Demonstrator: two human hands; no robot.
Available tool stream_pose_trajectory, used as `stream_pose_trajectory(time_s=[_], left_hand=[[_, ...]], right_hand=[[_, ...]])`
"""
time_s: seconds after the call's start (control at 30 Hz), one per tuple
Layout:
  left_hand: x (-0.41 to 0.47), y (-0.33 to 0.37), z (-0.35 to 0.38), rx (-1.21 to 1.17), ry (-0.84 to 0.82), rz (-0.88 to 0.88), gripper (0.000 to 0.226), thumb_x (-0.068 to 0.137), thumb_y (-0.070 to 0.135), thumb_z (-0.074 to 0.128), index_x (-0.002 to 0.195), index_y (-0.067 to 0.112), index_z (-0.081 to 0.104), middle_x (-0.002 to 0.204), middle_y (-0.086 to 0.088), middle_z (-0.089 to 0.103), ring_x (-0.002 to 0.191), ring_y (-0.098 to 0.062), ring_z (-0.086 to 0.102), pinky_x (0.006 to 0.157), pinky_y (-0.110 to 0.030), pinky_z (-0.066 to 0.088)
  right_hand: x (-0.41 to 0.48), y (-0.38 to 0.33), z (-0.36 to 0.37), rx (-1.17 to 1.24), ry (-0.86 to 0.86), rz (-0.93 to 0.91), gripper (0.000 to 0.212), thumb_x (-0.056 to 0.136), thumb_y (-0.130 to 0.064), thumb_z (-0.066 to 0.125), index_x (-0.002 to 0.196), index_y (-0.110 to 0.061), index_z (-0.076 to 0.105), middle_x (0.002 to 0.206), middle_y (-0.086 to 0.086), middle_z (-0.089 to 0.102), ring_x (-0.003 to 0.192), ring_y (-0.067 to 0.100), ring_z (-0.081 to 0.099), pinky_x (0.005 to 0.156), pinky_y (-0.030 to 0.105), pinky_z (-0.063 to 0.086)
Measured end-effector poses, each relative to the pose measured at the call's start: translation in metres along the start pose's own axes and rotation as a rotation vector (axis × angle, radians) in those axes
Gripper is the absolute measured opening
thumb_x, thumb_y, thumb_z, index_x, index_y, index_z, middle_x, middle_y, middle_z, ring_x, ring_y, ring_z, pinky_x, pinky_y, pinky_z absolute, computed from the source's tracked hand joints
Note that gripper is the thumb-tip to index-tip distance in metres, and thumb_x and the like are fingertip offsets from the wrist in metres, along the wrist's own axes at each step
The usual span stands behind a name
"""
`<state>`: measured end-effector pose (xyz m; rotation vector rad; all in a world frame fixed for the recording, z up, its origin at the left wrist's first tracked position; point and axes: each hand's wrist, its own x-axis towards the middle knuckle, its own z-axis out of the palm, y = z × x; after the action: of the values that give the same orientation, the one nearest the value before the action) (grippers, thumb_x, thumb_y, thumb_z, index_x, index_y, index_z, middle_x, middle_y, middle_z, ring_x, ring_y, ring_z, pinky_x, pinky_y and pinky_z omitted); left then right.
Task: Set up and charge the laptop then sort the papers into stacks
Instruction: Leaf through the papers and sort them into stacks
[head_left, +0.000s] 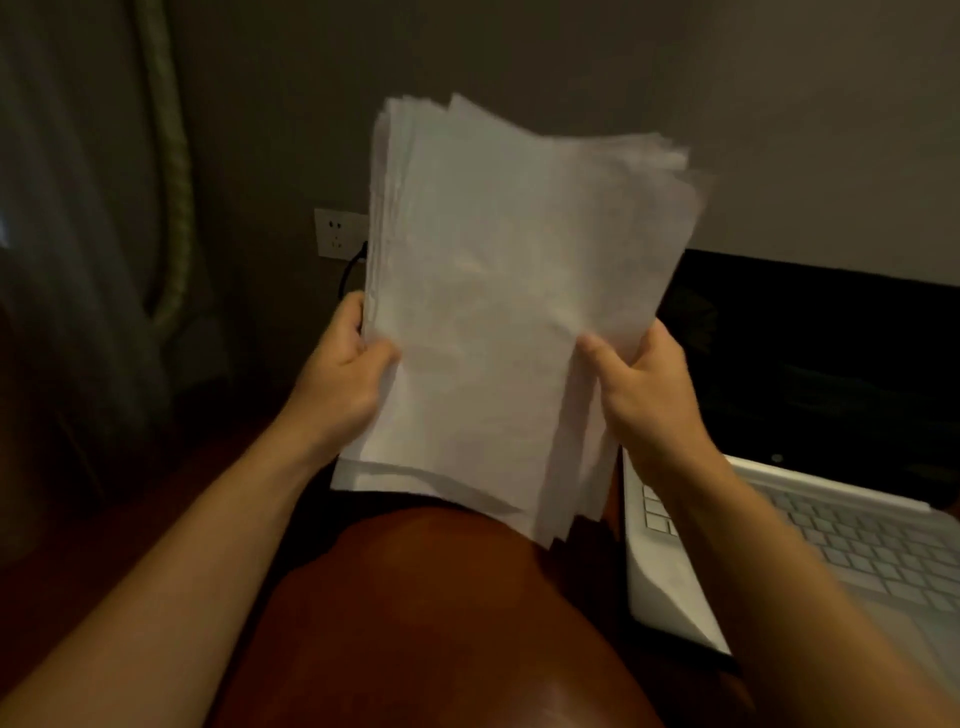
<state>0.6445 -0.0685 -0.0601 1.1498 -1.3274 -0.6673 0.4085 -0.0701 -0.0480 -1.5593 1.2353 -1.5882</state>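
Now, papers (509, 312) held upright mid-scene, just left of open laptop (857, 545). Left hand (345, 364) gripped left edge; right hand (644, 384) pinched right edge. Sheets fanned unevenly; tapping square before dealing into stacks seemed wise.

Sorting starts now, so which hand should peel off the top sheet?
Probably the right hand: its thumb rests on the papers' front, where the sheet edges fan apart. The left hand grips the tighter left edge, steadying them.

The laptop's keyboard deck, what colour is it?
Silver-white, with pale keys, on the laptop; its screen is black. The head view shows it.
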Motion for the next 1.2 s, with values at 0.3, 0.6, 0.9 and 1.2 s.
stream_pose_trajectory(time_s=[0.3, 0.6, 0.9, 1.2], left_hand=[[-0.012, 0.004, 0.015, -0.133, 0.139, 0.144, 0.041, 0.104, 0.014, 0.052, 0.139, 0.031, 0.04, 0.117, 0.028, 0.057, 0.098, 0.024, 0.055, 0.078, 0.001, 0.042], [-0.012, 0.001, 0.016, 0.018, 0.187, 0.146, 0.008, 0.1, 0.032, 0.058, 0.102, 0.038, 0.053, 0.103, 0.017, 0.064, 0.096, -0.001, 0.065, 0.088, -0.039, 0.059], [0.0, 0.025, 0.017, -0.104, 0.225, 0.188, 0.035, 0.096, 0.029, 0.064, 0.125, 0.038, 0.045, 0.107, 0.021, 0.06, 0.093, 0.009, 0.063, 0.08, -0.018, 0.053], [0.023, 0.061, 0.011, -0.13, 0.205, 0.215, 0.034, 0.094, 0.041, 0.066, 0.125, 0.033, 0.054, 0.114, 0.011, 0.067, 0.101, -0.006, 0.069, 0.082, -0.031, 0.059]], right_hand=[[-0.007, -0.014, 0.003, 0.138, -0.015, -0.153, 0.045, 0.09, -0.026, 0.069, 0.129, -0.032, 0.048, 0.111, -0.017, 0.064, 0.098, -0.005, 0.064, 0.071, 0.016, 0.055], [-0.002, -0.015, 0.0, -0.066, -0.019, -0.184, 0.042, 0.089, -0.026, 0.071, 0.123, -0.036, 0.048, 0.108, -0.025, 0.06, 0.098, -0.004, 0.062, 0.083, 0.024, 0.055], [0.011, -0.037, -0.001, 0.015, 0.094, -0.265, 0.062, 0.082, -0.014, 0.076, 0.134, -0.021, 0.043, 0.118, -0.008, 0.06, 0.103, 0.002, 0.063, 0.083, 0.027, 0.057], [0.023, -0.057, -0.002, 0.124, 0.077, -0.185, 0.054, 0.08, -0.016, 0.078, 0.127, -0.023, 0.052, 0.112, -0.004, 0.067, 0.097, 0.006, 0.068, 0.075, 0.027, 0.059]])
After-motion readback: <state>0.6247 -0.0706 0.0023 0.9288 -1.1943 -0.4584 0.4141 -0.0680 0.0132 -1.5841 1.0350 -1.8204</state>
